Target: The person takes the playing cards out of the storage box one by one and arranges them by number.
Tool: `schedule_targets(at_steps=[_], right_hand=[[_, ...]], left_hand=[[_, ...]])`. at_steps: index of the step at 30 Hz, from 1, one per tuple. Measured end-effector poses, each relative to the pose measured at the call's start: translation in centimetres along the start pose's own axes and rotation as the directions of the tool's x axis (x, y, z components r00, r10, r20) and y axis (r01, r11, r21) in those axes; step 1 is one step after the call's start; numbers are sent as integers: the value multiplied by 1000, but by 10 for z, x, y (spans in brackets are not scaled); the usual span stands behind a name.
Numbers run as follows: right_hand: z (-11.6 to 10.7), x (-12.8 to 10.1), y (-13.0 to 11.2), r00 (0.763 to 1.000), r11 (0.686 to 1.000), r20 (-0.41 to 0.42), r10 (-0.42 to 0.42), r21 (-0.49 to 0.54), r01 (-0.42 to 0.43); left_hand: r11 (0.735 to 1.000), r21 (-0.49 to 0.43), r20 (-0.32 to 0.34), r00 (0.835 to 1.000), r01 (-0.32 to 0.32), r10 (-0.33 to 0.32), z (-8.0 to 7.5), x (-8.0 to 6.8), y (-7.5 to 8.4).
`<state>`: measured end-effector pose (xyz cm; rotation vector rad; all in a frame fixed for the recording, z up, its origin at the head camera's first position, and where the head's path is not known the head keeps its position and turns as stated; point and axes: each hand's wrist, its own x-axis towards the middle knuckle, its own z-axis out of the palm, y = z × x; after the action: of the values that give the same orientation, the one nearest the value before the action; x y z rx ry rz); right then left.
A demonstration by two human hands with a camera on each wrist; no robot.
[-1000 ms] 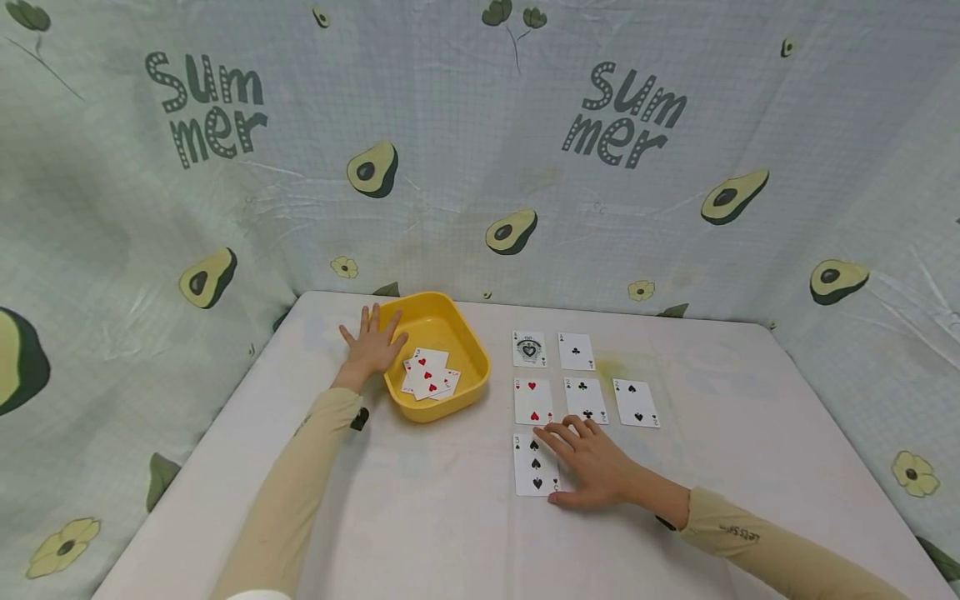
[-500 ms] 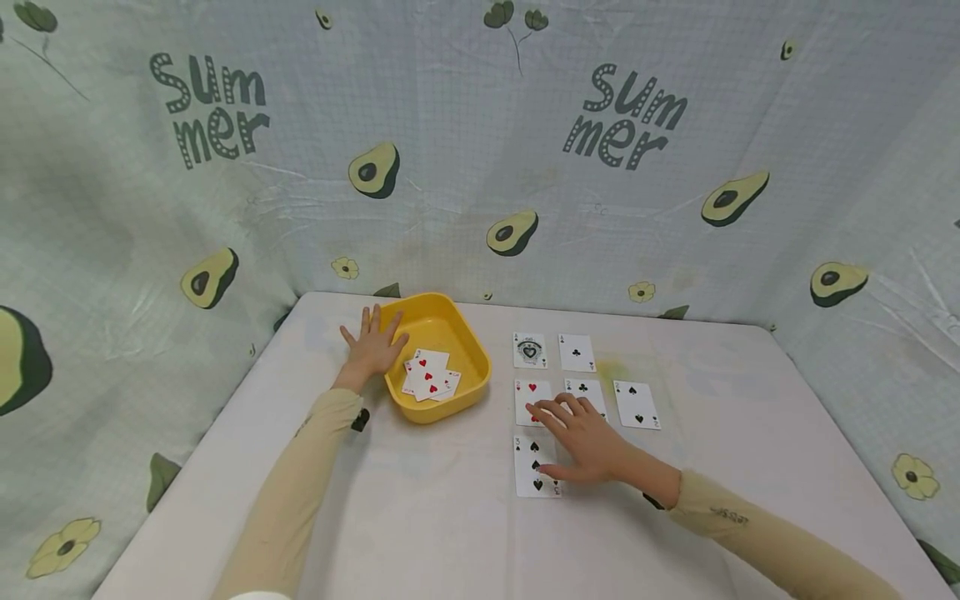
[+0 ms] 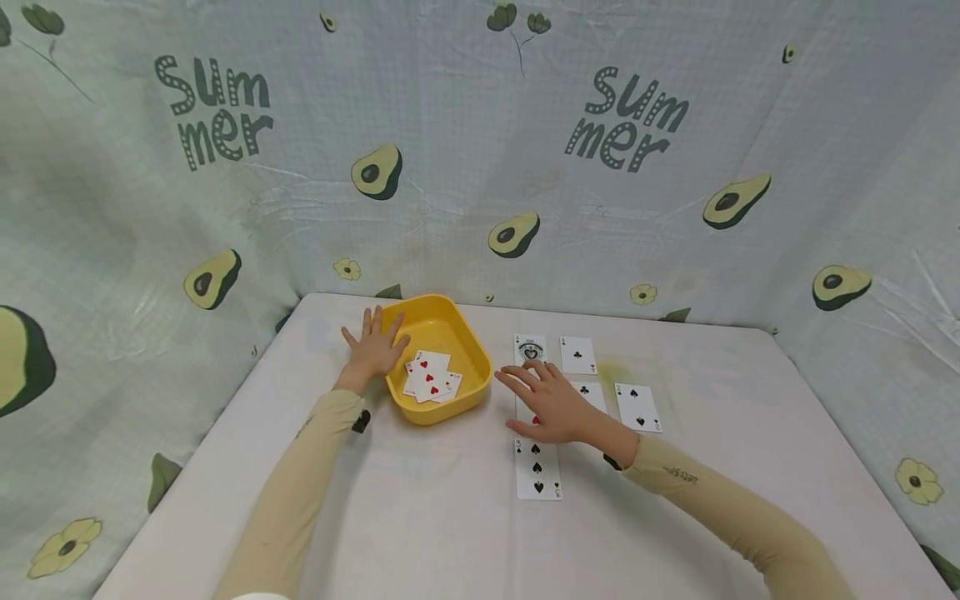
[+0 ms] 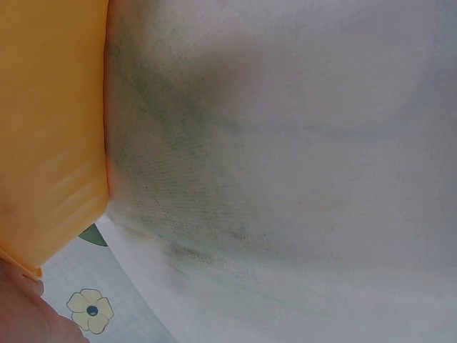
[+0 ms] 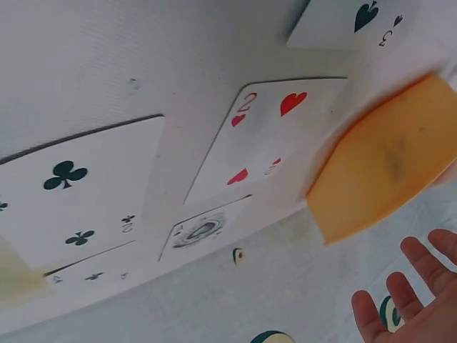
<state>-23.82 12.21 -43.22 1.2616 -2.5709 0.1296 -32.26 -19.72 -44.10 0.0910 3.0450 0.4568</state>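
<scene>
Two hands are over the counter (image 3: 420, 517), and only one has moved: a second ago the right hand (image 3: 551, 404) lay flat beside the three of spades (image 3: 537, 471), then it slid forward over the two of hearts (image 5: 265, 136); now it hovers over that card with fingers straight and spread, holding nothing, and the three of spades lies uncovered just behind its wrist. The left hand (image 3: 372, 346) has stayed where it was, fingers straight and apart, resting against the outer wall of the yellow tray (image 3: 468, 354), which stands between the two hands.

Counted face-up on the counter: six cards. Ahead of the right hand's fingertips lie the ace of spades (image 3: 530, 348) and the ace of clubs (image 3: 577, 355); under and just right of that hand lie the two of hearts, the two of clubs (image 5: 71, 193), partly hidden in the head view, and the two of spades (image 3: 637, 407) further right; the three of spades sits alone nearest the person. One yellow tray holds a small loose heap of red-pipped cards (image 3: 431, 377); how many lie there cannot be told, since they overlap
</scene>
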Motion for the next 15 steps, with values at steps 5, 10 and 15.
schedule_targets(at_steps=[5,10,15], right_hand=[[3,19,-1,1000,1000,7,0,3,0],[6,36,-2,999,1000,41,15,-6,-14],[6,48,-4,999,1000,35,-9,-23,10]], left_hand=[[1000,0,-1,1000,2,-2,0,-1,1],[1000,-15,12,1000,14,-14,3,2,-1],[1000,-19,-10,1000,17,-17,12,12,-9]])
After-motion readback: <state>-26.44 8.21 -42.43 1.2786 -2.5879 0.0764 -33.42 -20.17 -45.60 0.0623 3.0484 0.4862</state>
